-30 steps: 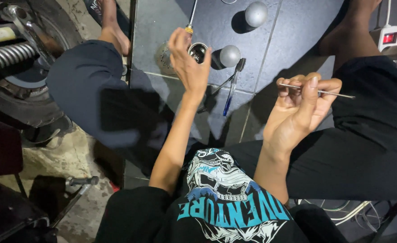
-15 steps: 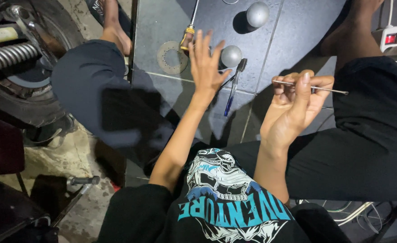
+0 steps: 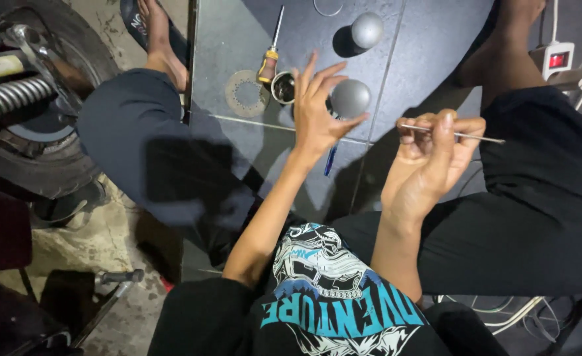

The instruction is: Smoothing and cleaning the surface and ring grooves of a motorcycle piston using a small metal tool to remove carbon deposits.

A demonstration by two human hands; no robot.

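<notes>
A thin metal rod is pinched crosswise in the right hand — the left hand, fingers spread, is held empty just beside a grey ball.

Dim scene, light coming from above and a little behind, so the person's own shadow falls dark across the grey tiled floor. The two round grey metal balls catch a soft sheen, each throwing a black shadow to its left. The small red switch light glows, slightly blown out. Hands are sharp enough; the corners sink into murk, with wide-angle bending at the dark rubber tyre.
</notes>
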